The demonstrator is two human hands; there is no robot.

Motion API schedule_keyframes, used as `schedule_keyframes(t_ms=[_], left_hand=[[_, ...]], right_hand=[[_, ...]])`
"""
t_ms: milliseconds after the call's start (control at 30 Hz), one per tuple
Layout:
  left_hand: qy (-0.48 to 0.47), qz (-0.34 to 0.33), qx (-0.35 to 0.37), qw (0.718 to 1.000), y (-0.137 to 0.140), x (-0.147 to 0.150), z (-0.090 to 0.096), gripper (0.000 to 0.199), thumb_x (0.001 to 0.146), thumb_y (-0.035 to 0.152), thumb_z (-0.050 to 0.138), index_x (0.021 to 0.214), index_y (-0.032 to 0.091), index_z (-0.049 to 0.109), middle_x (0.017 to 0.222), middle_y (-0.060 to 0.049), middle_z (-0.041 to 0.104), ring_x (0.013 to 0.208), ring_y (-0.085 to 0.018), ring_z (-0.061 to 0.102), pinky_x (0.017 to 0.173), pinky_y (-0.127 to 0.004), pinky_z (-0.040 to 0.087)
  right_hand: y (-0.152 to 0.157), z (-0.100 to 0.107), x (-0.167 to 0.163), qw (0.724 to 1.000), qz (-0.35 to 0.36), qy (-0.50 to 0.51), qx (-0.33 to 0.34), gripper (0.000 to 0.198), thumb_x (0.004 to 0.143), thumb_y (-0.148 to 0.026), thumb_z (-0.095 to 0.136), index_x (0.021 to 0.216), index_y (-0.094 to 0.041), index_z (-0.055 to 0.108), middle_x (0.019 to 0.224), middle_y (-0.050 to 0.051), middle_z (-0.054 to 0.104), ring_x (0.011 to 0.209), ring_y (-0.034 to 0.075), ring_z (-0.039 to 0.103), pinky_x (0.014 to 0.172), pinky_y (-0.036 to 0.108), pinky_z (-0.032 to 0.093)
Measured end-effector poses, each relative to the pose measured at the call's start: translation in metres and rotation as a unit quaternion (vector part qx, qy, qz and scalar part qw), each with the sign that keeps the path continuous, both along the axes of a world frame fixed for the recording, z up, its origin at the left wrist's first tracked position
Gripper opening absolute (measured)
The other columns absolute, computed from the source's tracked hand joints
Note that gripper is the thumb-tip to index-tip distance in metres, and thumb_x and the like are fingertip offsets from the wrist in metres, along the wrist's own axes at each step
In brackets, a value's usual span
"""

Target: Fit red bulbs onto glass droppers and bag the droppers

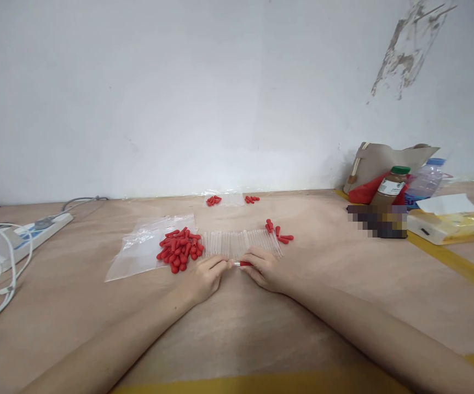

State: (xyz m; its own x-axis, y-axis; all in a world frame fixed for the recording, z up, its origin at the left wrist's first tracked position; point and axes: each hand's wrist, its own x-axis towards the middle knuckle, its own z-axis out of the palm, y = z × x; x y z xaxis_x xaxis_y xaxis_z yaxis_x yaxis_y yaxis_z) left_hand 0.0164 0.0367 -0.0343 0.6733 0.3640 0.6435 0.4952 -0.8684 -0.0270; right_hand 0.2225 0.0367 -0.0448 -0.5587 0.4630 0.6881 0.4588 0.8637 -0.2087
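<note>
My left hand (211,278) is closed on a thin clear glass dropper tube (236,264), most of it hidden by the fingers. My right hand (265,267) pinches a red rubber dropper bulb (244,264), which meets the tube's end between the two hands. Just beyond my fingers lies a row of clear dropper tubes (231,241), side by side. To their left, a heap of red bulbs (179,249) rests partly on a flat clear plastic bag (138,246). A few more red bulbs (284,239) are at the row's right end.
Small groups of red bulbs (213,201) lie by the wall on clear plastic. On the left are a white power strip (52,225) and loose cables (13,273). At right stand a green-capped bottle (391,186), a plastic bottle (428,178), a bag (385,158) and a tissue pack (446,227).
</note>
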Motion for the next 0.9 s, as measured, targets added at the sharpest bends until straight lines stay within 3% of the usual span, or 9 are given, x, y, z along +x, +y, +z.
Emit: schedule_keyframes(t_ms=[333,500,600,700,767,900], left_hand=[[-0.022,0.045,-0.068,0.996,0.003,0.002,-0.008,0.010,0.086,0.018,0.040,0.087,0.017,0.049,0.072,-0.003,0.060,0.064,-0.015,0.059,0.056,-0.025,0.047],[-0.082,0.031,-0.060,0.994,0.004,0.003,-0.012,0.012,0.086,0.023,0.044,0.097,0.019,0.045,0.079,-0.003,0.062,0.068,-0.014,0.062,0.061,-0.026,0.051],[-0.101,0.019,-0.066,0.993,0.003,0.001,-0.008,0.032,0.084,0.026,0.048,0.113,0.018,0.037,0.095,-0.007,0.061,0.084,-0.018,0.062,0.073,-0.030,0.051],[-0.103,0.035,-0.084,0.990,0.003,-0.003,-0.001,0.044,0.081,0.027,0.050,0.119,0.016,0.032,0.109,-0.012,0.055,0.101,-0.023,0.054,0.086,-0.038,0.045],[-0.103,0.062,-0.094,0.988,0.005,-0.005,0.003,0.041,0.081,0.026,0.050,0.117,0.016,0.035,0.108,-0.012,0.055,0.103,-0.023,0.052,0.087,-0.040,0.043],[-0.071,0.099,-0.098,0.988,0.008,-0.005,0.005,0.031,0.080,0.025,0.051,0.109,0.016,0.042,0.105,-0.010,0.055,0.100,-0.023,0.050,0.088,-0.040,0.040]], right_hand=[[0.002,0.002,-0.003,1.000,0.011,-0.010,-0.019,0.019,0.085,-0.022,0.040,0.092,-0.017,0.057,0.079,0.007,0.055,0.073,0.015,0.051,0.065,0.028,0.045],[0.003,0.013,-0.002,0.992,0.030,0.092,-0.084,0.016,0.083,-0.025,0.048,0.095,-0.022,0.058,0.080,0.005,0.059,0.077,0.015,0.054,0.070,0.030,0.045],[0.007,0.024,0.000,0.959,0.018,0.208,-0.192,0.025,0.077,-0.030,0.056,0.099,-0.020,0.050,0.081,0.003,0.059,0.075,0.014,0.056,0.069,0.029,0.046],[0.020,0.040,0.015,0.907,0.005,0.308,-0.288,0.029,0.070,-0.039,0.061,0.087,-0.019,0.049,0.076,0.001,0.056,0.068,0.012,0.056,0.062,0.026,0.046],[0.032,0.051,0.036,0.887,-0.017,0.342,-0.311,0.030,0.067,-0.042,0.062,0.082,-0.018,0.051,0.070,-0.001,0.054,0.065,0.011,0.054,0.062,0.025,0.045],[0.054,0.063,0.085,0.862,-0.092,0.393,-0.306,0.041,0.069,-0.046,0.057,0.100,-0.020,0.049,0.072,-0.002,0.054,0.068,0.010,0.055,0.065,0.025,0.044]])
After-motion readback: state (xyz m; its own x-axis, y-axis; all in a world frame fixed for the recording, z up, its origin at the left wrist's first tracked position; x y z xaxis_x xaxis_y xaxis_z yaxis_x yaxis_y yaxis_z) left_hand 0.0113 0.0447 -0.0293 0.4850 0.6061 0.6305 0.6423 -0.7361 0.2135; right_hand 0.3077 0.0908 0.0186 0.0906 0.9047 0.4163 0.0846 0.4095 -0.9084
